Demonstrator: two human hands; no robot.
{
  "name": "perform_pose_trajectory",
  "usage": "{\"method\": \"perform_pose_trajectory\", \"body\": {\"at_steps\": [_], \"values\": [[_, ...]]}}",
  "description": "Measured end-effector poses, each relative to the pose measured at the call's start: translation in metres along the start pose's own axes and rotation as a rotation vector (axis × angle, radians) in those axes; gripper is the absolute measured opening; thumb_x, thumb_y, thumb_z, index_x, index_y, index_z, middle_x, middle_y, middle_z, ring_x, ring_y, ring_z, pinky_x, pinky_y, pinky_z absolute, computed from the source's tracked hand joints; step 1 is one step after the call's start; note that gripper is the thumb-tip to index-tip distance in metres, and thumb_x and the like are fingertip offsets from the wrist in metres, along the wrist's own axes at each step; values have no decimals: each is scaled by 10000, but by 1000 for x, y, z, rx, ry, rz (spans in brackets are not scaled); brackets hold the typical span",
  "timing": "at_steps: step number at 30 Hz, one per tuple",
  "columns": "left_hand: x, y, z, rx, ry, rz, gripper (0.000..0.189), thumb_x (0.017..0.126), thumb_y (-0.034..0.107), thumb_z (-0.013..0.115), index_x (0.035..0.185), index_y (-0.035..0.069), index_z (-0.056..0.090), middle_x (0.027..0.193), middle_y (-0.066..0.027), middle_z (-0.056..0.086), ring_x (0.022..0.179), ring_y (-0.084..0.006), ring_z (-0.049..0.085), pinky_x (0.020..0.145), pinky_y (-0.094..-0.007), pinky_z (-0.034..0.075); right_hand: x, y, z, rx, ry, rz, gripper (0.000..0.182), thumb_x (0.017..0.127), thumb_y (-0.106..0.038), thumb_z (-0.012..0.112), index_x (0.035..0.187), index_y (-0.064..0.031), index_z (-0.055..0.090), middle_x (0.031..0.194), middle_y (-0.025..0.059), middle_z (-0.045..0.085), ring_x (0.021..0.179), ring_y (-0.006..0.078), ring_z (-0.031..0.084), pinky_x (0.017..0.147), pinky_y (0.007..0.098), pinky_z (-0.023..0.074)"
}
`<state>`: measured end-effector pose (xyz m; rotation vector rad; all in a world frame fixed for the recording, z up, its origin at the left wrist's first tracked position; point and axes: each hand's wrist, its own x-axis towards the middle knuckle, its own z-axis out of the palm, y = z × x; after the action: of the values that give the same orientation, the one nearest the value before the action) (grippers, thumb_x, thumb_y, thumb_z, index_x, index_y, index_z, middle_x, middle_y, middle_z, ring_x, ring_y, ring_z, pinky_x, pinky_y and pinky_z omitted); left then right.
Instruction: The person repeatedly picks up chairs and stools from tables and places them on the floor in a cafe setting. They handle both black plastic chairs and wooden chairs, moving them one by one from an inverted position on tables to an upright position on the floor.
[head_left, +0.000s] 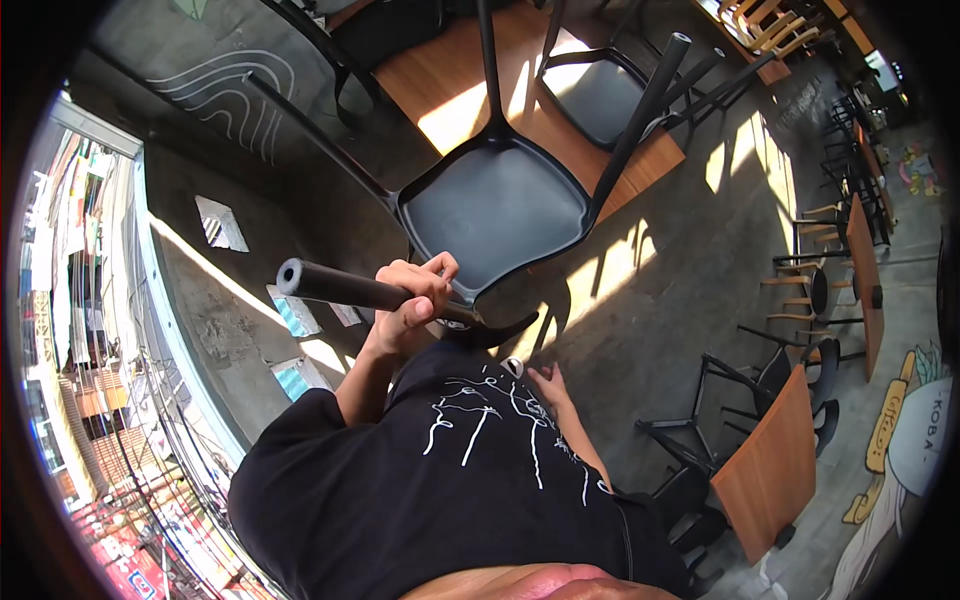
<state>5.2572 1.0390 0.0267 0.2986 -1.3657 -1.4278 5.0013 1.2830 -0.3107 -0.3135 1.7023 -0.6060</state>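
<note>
A black chair is upside down in front of me, the underside of its seat (495, 214) facing up and its legs spread towards the camera. My left hand (414, 296) is closed around its nearest leg (337, 286), close to the seat corner. A curved black part (514, 330) shows below that corner. My right hand (551, 384) is low beside my torso, fingers apart, and no object shows in it. Beyond the chair stands a wooden table (427, 64); whether the chair touches it, I cannot tell.
A second upturned black chair (600, 94) is on the wooden table. At right stand more wooden tables (772, 465) with black and wooden chairs (806, 289) around them. A concrete wall (217, 300) with small openings and a large window (97, 300) lie to the left.
</note>
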Motion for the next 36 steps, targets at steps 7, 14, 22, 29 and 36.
{"method": "perform_pose_trajectory", "body": {"at_steps": [7,14,22,29,36], "values": [[-24,35,37,-31,162,44,601,902,426,558,454,137,281,392,24,290,382,-99,226,724,-340,333,6,30,7,219,-381,34,1080,763,-856,370,1516,-97,216,1533,170,286,1378,341,310,1114,549,168],[-41,61,78,-146,307,100,543,1003,379,380,506,169,311,431,44,299,382,-78,229,778,-313,339,-33,37,-26,706,-289,-258,467,873,-353,704,1227,-85,558,1207,43,612,1097,157,565,1001,313,385],[-59,88,69,-386,431,200,493,1022,302,355,547,170,355,467,43,332,394,-79,307,883,-335,366,-127,-41,-121,628,82,-720,169,898,-158,691,1018,-47,651,1005,-3,656,906,81,568,868,233,433],[-89,94,-22,-563,638,208,485,985,287,499,550,150,333,484,23,315,418,-101,284,872,-357,421,-165,-97,-119,357,31,-847,163,940,-160,635,1014,-16,647,957,-13,645,869,62,538,815,221,420],[-97,73,-141,-765,774,152,393,912,236,575,589,138,374,512,26,352,430,-100,337,825,-360,438,-184,-166,-79,364,-93,-906,210,941,-95,597,1106,31,627,1010,23,661,896,84,571,835,219,432]]}}
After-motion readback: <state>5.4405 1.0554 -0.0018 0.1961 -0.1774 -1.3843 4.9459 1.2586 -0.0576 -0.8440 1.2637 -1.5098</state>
